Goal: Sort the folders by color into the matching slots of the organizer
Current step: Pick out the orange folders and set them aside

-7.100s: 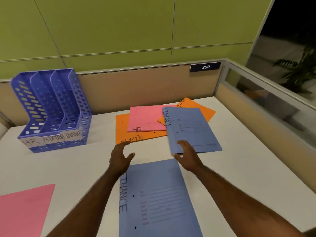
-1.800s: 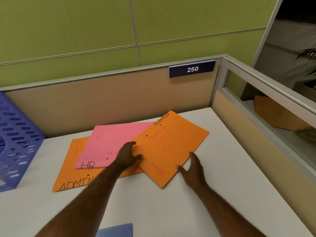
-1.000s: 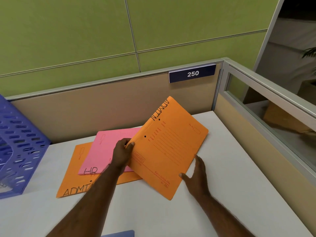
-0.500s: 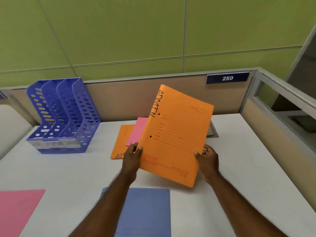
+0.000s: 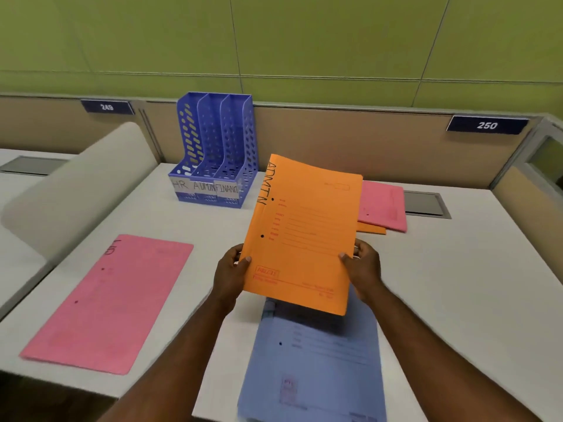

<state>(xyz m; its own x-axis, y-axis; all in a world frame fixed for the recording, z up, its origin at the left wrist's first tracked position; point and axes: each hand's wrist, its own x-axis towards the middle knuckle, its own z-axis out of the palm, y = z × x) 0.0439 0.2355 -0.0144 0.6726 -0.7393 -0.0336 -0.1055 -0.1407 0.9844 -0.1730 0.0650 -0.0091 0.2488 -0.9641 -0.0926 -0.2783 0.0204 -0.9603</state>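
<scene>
White desk (image 5: 457, 284), bare stretch between blue organizer (image 5: 217, 153) at back and raised orange folder (image 5: 304, 233). Folder off the surface, tilted; left hand (image 5: 228, 277) and right hand (image 5: 364, 269) pinch its lower side edges.

Two bare forearms come in from the near edge, with no sleeve showing on either up to where the view cuts them off. The left hand (image 5: 230, 274) and the right hand (image 5: 364, 269) wear no gloves, and the wrists carry no watch or band.
</scene>
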